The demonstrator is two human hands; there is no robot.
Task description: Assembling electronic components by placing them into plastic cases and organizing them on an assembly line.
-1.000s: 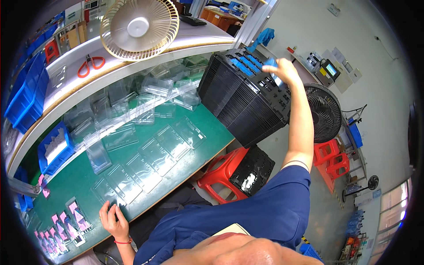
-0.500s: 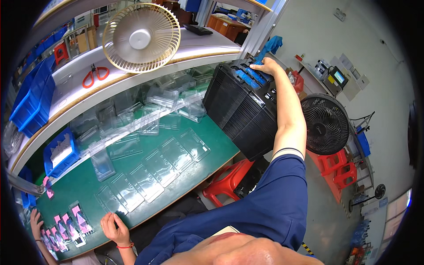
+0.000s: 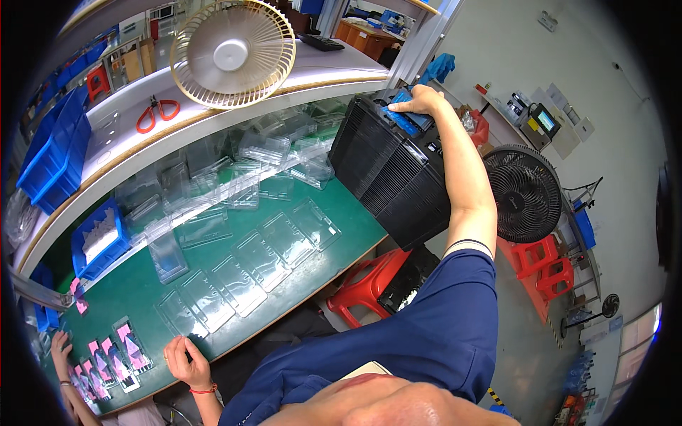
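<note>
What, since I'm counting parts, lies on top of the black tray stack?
Blue pieces lie on top of the black tray stack; whatever sits beneath the right hand is hidden.

The person wears a navy-blue, short-sleeved fabric shirt (image 3: 419, 323) with a white-and-dark striped cuff (image 3: 470, 246), a thin red cord bracelet (image 3: 204, 390), and dark fabric trousers (image 3: 295, 332).

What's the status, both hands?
Right hand at blue pieces atop black stack, grip unclear. Left hand at green table's edge, seemingly empty. Clear trays near left hand.
</note>
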